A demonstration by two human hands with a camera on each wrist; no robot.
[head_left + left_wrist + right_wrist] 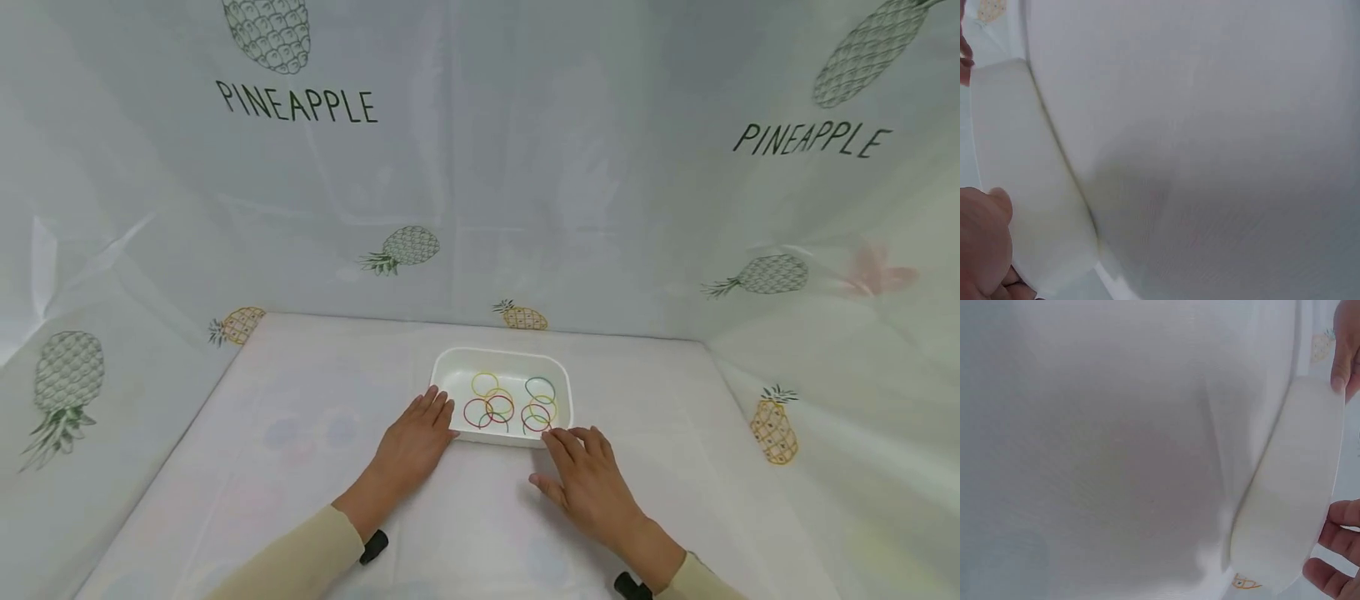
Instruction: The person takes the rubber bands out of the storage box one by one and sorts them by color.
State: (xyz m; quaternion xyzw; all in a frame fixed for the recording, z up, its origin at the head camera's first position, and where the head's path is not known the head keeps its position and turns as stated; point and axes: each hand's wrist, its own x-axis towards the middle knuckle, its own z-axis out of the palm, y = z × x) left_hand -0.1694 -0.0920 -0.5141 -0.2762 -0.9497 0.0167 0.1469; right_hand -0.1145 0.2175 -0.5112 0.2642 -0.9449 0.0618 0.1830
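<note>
- Only the head view shows the inside of the tray (491, 435): rings (491, 408) in yellow, red and green lie on its floor in two overlapping clusters, one toward each side.
- The left wrist view shows what the head view mostly hides: the left hand (982, 240) has its thumb against the tray's near outer wall, beside the corner.
- From above, the left fingers lie straight along the left rim, touching it without curling round it.
- The right hand (592, 485) has loosely bent fingers touching the near right corner, the thumb spread away; it grips nothing.
- The tray is smooth, white and plastic-looking, a rectangle with rounded corners; the rings are thin and circular.
- White cloth (322, 467) covers the desk; behind it hangs a glossy, creased sheet (517, 200) printed with pineapples.
- The tray sits near the desk's back edge, with wide stretches of cloth left, right and in front.
</note>
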